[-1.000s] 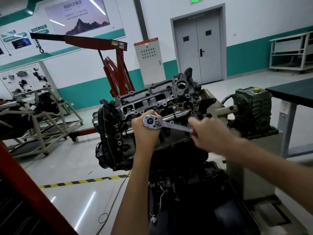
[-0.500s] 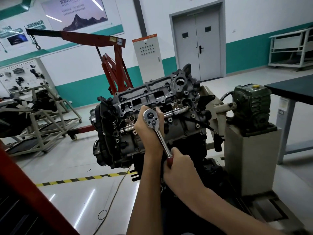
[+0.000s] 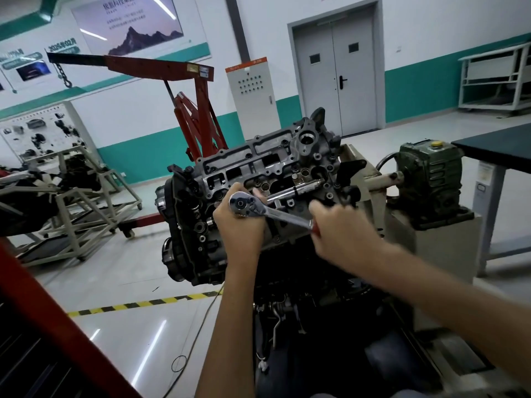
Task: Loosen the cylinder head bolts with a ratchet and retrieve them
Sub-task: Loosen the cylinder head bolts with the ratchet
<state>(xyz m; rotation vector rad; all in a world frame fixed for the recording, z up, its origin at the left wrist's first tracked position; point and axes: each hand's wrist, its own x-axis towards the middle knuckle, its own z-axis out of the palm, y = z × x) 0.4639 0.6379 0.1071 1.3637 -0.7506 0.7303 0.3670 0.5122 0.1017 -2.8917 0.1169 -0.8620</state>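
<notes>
The ratchet point(image 3: 273, 213) sits with its round end on the cylinder head point(image 3: 258, 159), over a bolt that stays hidden under the tool and the fingers. Half a second ago the handle pointed down toward the person; now it lies out to the right and slightly low, much as it lay a second ago. So the handle has gone down and come back up, one full back-and-forth stroke. The swing just made runs anticlockwise as seen from here, which is likely the loosening half, the downward swing being the free return.

The left hand point(image 3: 240, 229) has kept its place, fingers curled round the ratchet's round end, steadying it on the bolt. The right hand point(image 3: 342, 229) grips the red end of the handle in a closed fist and is blurred with motion.

No bolt is out yet, as far as can be seen, so more strokes are probably needed before retrieval.

The engine point(image 3: 195, 225) hangs on its stand beside a green gearbox point(image 3: 431, 168); a red hoist point(image 3: 198, 110) stands behind.
</notes>
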